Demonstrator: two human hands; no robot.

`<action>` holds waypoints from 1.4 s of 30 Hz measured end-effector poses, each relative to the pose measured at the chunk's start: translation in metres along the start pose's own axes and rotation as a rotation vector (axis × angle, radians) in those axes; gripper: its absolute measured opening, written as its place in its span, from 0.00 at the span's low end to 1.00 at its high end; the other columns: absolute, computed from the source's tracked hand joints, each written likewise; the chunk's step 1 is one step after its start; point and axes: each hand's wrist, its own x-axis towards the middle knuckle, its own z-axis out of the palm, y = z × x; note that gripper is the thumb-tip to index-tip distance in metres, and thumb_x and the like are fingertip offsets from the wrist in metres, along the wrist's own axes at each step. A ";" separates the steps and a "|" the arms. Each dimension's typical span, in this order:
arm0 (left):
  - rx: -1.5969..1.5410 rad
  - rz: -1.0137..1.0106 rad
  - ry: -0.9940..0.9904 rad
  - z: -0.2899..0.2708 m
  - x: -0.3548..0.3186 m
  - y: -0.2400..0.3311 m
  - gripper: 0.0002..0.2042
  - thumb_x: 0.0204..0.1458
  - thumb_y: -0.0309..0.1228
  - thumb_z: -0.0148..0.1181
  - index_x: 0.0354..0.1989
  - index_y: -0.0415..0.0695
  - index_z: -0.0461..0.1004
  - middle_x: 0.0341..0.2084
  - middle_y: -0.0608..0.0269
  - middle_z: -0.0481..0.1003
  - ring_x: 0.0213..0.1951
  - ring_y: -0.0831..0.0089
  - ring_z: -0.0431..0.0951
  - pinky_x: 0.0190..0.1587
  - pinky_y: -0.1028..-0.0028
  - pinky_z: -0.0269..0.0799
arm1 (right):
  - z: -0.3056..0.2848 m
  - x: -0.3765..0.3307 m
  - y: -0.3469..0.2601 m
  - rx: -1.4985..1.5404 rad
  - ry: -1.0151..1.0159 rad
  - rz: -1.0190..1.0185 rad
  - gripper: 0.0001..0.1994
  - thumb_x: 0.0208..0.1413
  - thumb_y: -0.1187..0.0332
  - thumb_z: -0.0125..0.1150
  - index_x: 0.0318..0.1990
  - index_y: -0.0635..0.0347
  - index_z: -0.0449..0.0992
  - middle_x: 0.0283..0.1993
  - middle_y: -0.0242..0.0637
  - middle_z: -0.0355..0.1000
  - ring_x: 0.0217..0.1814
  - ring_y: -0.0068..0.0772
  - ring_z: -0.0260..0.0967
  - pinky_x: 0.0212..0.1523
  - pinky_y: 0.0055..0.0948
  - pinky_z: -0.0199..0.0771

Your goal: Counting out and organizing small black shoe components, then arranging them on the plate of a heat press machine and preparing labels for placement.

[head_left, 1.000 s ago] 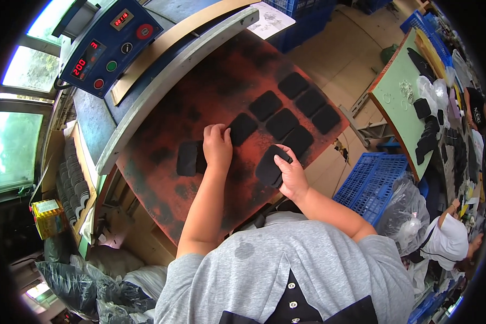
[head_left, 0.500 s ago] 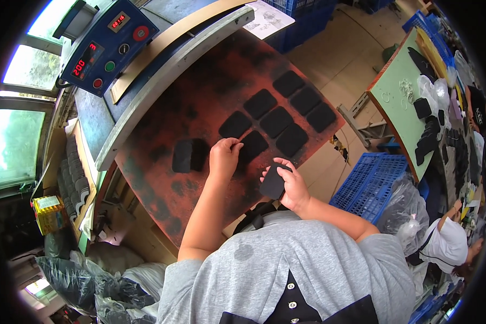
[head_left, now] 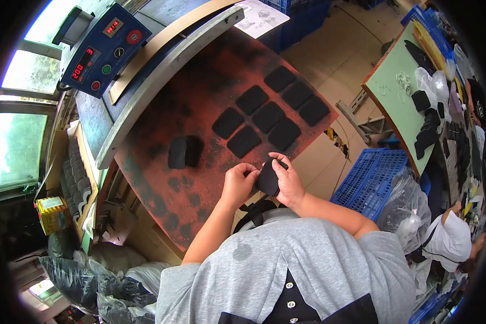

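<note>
Black rounded fabric pads (head_left: pixel 268 117) lie flat in rows on the red, black-stained board (head_left: pixel 146 183). Close to my body, my right hand (head_left: pixel 287 182) grips a dark pad, possibly a small stack (head_left: pixel 267 181), with the thumb across its top. My left hand (head_left: pixel 240 184) is closed in a pinch at the left edge of that held pad; its fingertips partly hide what they grip. Left of the rows, two overlapping black pieces (head_left: pixel 184 152) rest on the board.
A blue control box (head_left: pixel 105 51) with red digits and buttons stands beyond a pale curved bar (head_left: pixel 167 89). On the right are a blue crate (head_left: pixel 370 181) and a green table (head_left: pixel 397 92) with black pieces. Another person (head_left: pixel 447 240) works at the far right.
My left hand has come off the nearest pad in the rows, back and right to the pad in my right hand. That nearest pad now lies fully uncovered.
</note>
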 end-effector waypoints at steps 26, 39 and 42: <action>0.564 0.338 0.439 0.019 0.010 -0.014 0.13 0.47 0.29 0.68 0.38 0.36 0.75 0.30 0.52 0.76 0.31 0.58 0.79 0.36 0.67 0.75 | -0.037 -0.025 -0.020 -0.019 0.002 -0.013 0.10 0.67 0.70 0.45 0.54 0.55 0.64 0.44 0.40 0.70 0.45 0.33 0.71 0.46 0.37 0.78; -0.055 0.076 0.463 -0.083 0.027 -0.062 0.04 0.55 0.25 0.61 0.36 0.38 0.78 0.25 0.71 0.76 0.27 0.83 0.72 0.31 0.79 0.70 | -0.010 -0.019 0.002 -0.106 -0.098 0.041 0.09 0.67 0.69 0.48 0.52 0.56 0.65 0.41 0.37 0.70 0.40 0.28 0.70 0.43 0.31 0.77; 0.086 0.099 0.547 -0.131 0.044 -0.078 0.05 0.54 0.26 0.62 0.36 0.37 0.79 0.25 0.67 0.77 0.28 0.81 0.73 0.34 0.78 0.71 | -0.005 -0.021 0.011 -0.118 -0.077 0.067 0.08 0.67 0.71 0.47 0.52 0.56 0.65 0.42 0.38 0.70 0.41 0.30 0.70 0.43 0.33 0.78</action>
